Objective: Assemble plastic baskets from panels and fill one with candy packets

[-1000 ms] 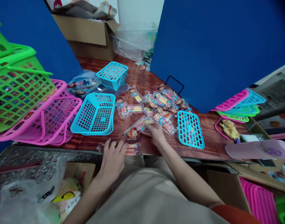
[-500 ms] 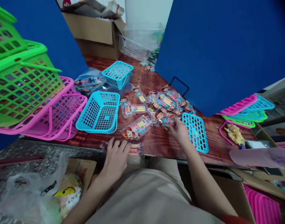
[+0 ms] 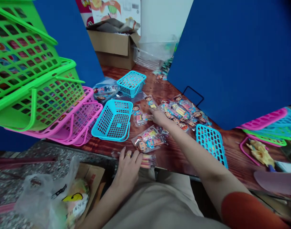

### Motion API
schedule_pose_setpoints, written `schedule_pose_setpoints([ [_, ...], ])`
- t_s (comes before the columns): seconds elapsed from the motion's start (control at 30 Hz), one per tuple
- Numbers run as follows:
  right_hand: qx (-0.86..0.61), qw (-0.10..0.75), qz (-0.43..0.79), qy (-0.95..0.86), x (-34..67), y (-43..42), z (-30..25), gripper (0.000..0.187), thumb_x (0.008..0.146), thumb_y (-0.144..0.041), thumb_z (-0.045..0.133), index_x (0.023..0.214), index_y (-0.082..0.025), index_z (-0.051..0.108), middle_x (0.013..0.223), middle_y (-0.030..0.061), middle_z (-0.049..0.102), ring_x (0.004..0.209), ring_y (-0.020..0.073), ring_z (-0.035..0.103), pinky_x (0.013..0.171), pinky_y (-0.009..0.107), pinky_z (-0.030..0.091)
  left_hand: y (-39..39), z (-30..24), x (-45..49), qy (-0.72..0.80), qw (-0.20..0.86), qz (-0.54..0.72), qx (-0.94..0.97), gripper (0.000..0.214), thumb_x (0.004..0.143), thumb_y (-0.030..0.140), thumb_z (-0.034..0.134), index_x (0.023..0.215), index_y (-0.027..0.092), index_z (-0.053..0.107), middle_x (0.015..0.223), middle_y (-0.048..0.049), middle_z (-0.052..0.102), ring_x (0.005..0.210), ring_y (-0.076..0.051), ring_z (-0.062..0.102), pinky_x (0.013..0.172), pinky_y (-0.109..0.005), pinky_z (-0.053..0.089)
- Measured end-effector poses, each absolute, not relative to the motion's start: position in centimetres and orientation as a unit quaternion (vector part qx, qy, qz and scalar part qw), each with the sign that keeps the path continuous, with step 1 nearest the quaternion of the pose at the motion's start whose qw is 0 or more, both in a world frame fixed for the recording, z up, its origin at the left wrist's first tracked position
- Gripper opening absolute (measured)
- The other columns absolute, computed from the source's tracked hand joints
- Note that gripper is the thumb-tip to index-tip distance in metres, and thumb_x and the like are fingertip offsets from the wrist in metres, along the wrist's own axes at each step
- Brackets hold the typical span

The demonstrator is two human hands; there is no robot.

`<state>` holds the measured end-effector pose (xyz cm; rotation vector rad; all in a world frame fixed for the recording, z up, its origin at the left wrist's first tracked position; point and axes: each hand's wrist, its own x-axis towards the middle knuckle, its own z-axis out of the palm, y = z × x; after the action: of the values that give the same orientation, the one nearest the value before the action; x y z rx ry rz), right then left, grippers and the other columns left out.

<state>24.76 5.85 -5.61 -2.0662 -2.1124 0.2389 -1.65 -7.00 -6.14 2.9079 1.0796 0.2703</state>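
My left hand [image 3: 128, 167] rests at the table's front edge, its fingers curled over a clear packet of yellow and pink sticks [image 3: 148, 161]. My right hand [image 3: 159, 117] reaches across the table with fingers stretched out over cartoon-figure packets. Its fingertips touch or nearly touch a packet partly hidden beneath them. One boy-figure packet [image 3: 136, 114] lies just left of these fingers and another [image 3: 150, 101] just beyond. Closer to me, overlapping figure packets [image 3: 149, 140] lie in front of my left hand. A pile of similar packets [image 3: 181, 111] is right of my right hand.
An open blue basket [image 3: 113, 122] stands left of the packets, with a lidded, filled blue basket [image 3: 131, 83] behind. Filled green [image 3: 52, 86] and pink baskets [image 3: 76, 122] are stacked at left. A blue lid [image 3: 211, 143] lies at right, beneath a large blue panel [image 3: 231, 63].
My right hand has moved left from the pile toward the packets near the open basket. A boy-figure packet from the pile now lies on the front packets. The view has shifted.
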Motion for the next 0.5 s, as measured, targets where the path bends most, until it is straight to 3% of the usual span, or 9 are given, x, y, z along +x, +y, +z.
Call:
schedule_pose_setpoints([
  [0.1,-0.703,0.060,0.095,-0.703,24.6,7.8,-6.4,0.040,0.078,-0.032,0.073,0.112,-0.012,0.065,0.122,0.0199,0.062,0.117,0.0328,0.054,0.096,0.036,0.042,-7.0,-6.3,-1.8,0.340,0.008,0.084,0.937,0.038,0.076,0.006,0.053,0.111,0.019,0.060,0.104,-0.0047,0.062,0.097,-0.026,0.050,0.109,-0.052,0.030],
  [0.2,-0.726,0.052,0.107,-0.677,25.0,8.5,-6.2,0.033,0.072,-0.036,0.078,0.096,-0.015,0.068,0.104,0.0163,0.069,0.107,0.0316,0.061,0.089,0.033,0.045,-6.9,-6.4,-1.8,0.341,0.013,0.077,0.937,0.039,0.075,0.007,0.055,0.111,0.019,0.059,0.104,-0.0043,0.061,0.097,-0.025,0.050,0.109,-0.052,0.030],
  [0.33,-0.790,0.095,0.072,-0.601,26.3,9.4,-5.2,0.027,0.081,-0.032,0.067,0.100,-0.013,0.063,0.105,0.0177,0.068,0.100,0.0297,0.063,0.083,0.033,0.046,-6.8,-6.5,-1.8,0.344,0.024,0.076,0.935,0.040,0.072,0.008,0.058,0.110,0.019,0.059,0.105,-0.0042,0.061,0.097,-0.025,0.050,0.109,-0.052,0.030],
  [0.4,-0.817,0.164,0.081,-0.547,26.4,10.1,-4.9,0.029,0.084,-0.033,0.062,0.103,-0.011,0.060,0.105,0.0190,0.066,0.098,0.0292,0.063,0.081,0.034,0.047,-6.8,-6.5,-1.8,0.344,0.026,0.077,0.935,0.041,0.070,0.009,0.059,0.110,0.019,0.059,0.104,-0.0039,0.062,0.096,-0.025,0.050,0.110,-0.052,0.030],
  [0.5,-0.800,0.319,0.194,-0.470,24.8,11.0,-5.3,0.030,0.084,-0.039,0.062,0.095,-0.012,0.059,0.090,0.0126,0.068,0.084,0.0245,0.064,0.070,0.031,0.049,-6.8,-6.5,-1.8,0.340,0.025,0.080,0.937,0.044,0.069,0.011,0.061,0.112,0.019,0.058,0.105,-0.0037,0.062,0.096,-0.025,0.050,0.110,-0.052,0.029],
])
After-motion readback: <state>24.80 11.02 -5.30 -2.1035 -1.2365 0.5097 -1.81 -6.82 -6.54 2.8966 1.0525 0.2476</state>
